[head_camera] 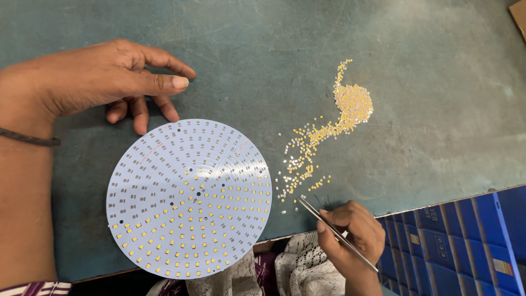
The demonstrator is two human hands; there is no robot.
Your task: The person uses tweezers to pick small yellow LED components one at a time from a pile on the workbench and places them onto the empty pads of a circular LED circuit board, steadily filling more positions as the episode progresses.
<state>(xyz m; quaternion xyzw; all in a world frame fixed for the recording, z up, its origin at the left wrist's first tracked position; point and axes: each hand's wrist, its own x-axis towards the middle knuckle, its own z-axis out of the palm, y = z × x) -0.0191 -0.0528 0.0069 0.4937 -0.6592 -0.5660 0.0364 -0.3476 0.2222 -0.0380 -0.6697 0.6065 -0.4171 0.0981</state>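
Observation:
A round white circuit board (189,197) lies on the green table (263,49); small yellow chips fill its lower right part, while the upper left shows bare pads. My left hand (107,77) rests on the table just above the board, fingers apart, holding nothing. My right hand (350,233) grips metal tweezers (329,225), whose tips point up-left toward loose yellow chips (307,164) scattered right of the board. A denser heap of chips (353,104) lies farther up the table.
A blue cardboard box (460,235) sits at the lower right past the table's front edge. White lace cloth (296,268) shows below the edge. A cardboard corner (519,13) pokes in at the top right.

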